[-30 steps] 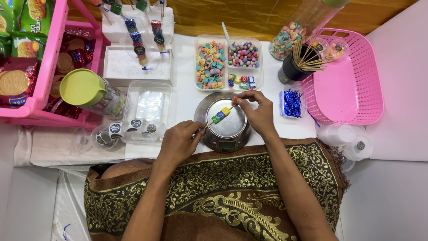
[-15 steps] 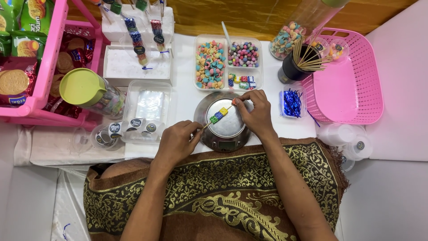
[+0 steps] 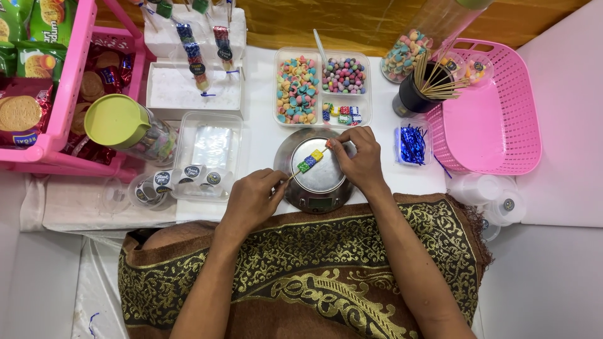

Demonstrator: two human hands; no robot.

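Note:
My left hand [image 3: 252, 199] pinches the near end of a thin wooden skewer [image 3: 294, 177] that slants up to the right over a round metal scale [image 3: 314, 168]. Three small candy cubes [image 3: 310, 161], green, blue and yellow, sit threaded along the stick. My right hand [image 3: 355, 157] grips the skewer's far tip, with a reddish candy at the fingertips. Both hands hover just above the scale's pan. Behind them lies a clear divided tray of coloured candies [image 3: 321, 85].
A pink basket [image 3: 496, 113] stands at right, beside a black cup of skewers [image 3: 419, 93] and a small box of blue twist ties [image 3: 412, 143]. At left are a green-lidded jar [image 3: 125, 125], a clear box of bags [image 3: 208, 150], round stickers [image 3: 186, 177], and a pink rack of snack packs [image 3: 38, 94].
My right hand has slid slightly down the skewer, pushing the candies along it. My left hand has stayed at the near end.

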